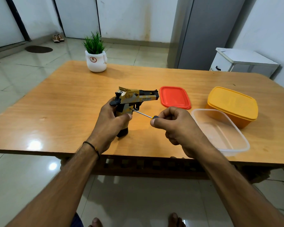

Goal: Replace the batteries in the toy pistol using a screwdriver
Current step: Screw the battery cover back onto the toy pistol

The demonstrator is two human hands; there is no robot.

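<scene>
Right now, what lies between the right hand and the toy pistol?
In the head view, only the screwdriver: its shaft runs from the right hand to the grip of the toy pistol, above bare table.

White walls, glossy tiled floor (138, 202) w/ light glare, wooden table (72, 112), grey fridge (203, 33), white cabinet (243, 63).

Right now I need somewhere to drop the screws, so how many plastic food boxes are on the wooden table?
2: a clear lidless plastic box by the right hand, and a closed yellow plastic box behind it. A loose red lid lies left of that.
</scene>
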